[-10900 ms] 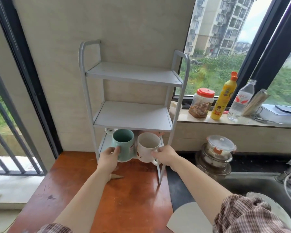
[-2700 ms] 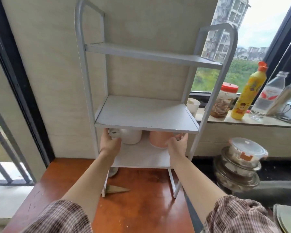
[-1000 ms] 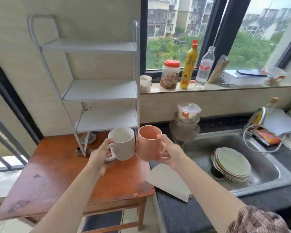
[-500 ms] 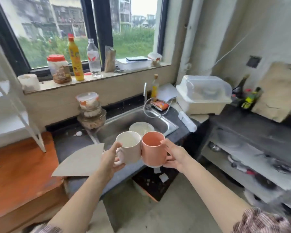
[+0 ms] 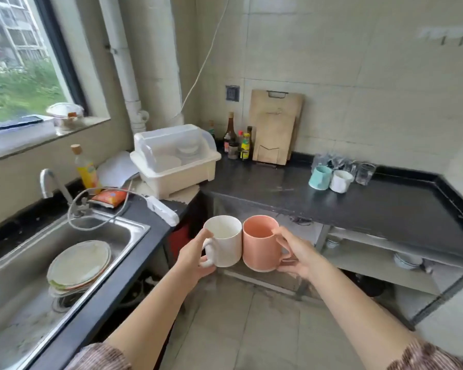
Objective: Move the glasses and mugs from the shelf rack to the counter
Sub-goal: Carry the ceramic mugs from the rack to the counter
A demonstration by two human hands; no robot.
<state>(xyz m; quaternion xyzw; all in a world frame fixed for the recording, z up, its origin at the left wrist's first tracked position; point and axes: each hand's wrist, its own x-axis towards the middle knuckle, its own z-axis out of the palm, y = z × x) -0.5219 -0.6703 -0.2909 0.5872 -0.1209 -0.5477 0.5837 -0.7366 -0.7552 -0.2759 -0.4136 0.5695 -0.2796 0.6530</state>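
- Left hand (image 5: 191, 259) grips the white mug (image 5: 224, 241) by its handle.
- Right hand (image 5: 296, 252) clasps the pink mug (image 5: 259, 244); the mugs touch.
- Teal mug (image 5: 320, 177) stands near the counter's (image 5: 385, 204) back edge.

**Two Bare Forearms, Checked Sleeves**

Two arms entered the head view from the bottom edge, one on each side. Both forearms were bare from wrist to near the elbow, with no watch, bracelet or ring to be seen on them. The left hand (image 5: 191, 259) and right hand (image 5: 296, 252) wore no gloves. The left sleeve (image 5: 99, 356) showed at the lower left as bunched fabric in a small check of brown, pinkish and pale threads, pushed up toward the elbow. The right sleeve (image 5: 425, 356) showed at the lower right corner in the same fine check pattern, its edge loosely gathered and somewhat blurred.
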